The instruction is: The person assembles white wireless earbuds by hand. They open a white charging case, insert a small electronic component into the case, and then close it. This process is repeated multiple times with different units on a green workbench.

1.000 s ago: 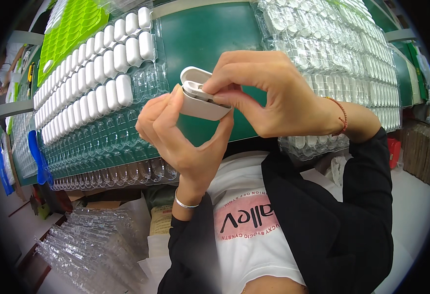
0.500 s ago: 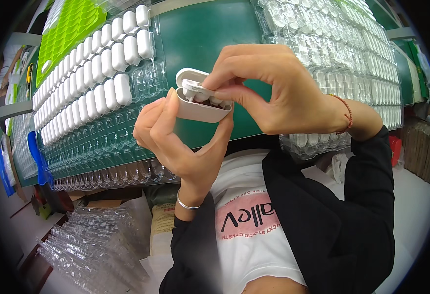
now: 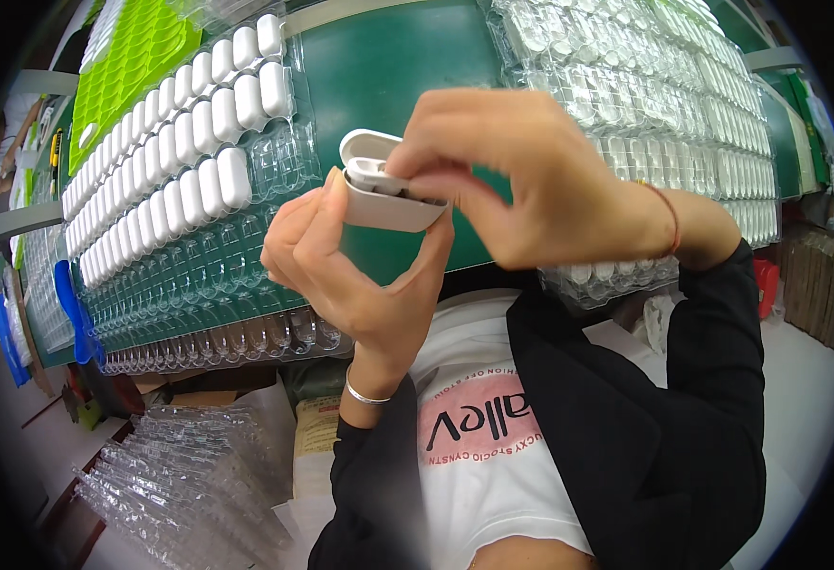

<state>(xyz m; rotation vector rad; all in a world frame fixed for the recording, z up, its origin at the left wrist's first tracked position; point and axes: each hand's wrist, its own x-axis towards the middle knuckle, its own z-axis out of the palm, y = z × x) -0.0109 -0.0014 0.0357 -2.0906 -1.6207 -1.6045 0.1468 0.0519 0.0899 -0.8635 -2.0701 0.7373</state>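
My left hand (image 3: pixel 355 285) grips a white earbud case (image 3: pixel 393 211) between thumb and fingers, above the green table. The case's lid (image 3: pixel 367 144) is flipped up on the far side. A white inner insert (image 3: pixel 366 171) sits at the mouth of the case, its left end showing just above the rim. My right hand (image 3: pixel 521 180), slightly blurred, pinches the insert's right part from above. The thumb and fingertips hide that part and some of the dark inside of the case.
Clear plastic trays with rows of white cases (image 3: pixel 189 133) cover the table's left side. A lime-green tray (image 3: pixel 141 66) lies behind them. More clear trays (image 3: pixel 645 104) fill the right. A blue object (image 3: pixel 75 309) stands at the left edge; stacked clear trays (image 3: pixel 189 475) lie below.
The insert has moved down and sits lower in the case. My right fingers have gone down with it, while my left hand keeps its hold almost in place.
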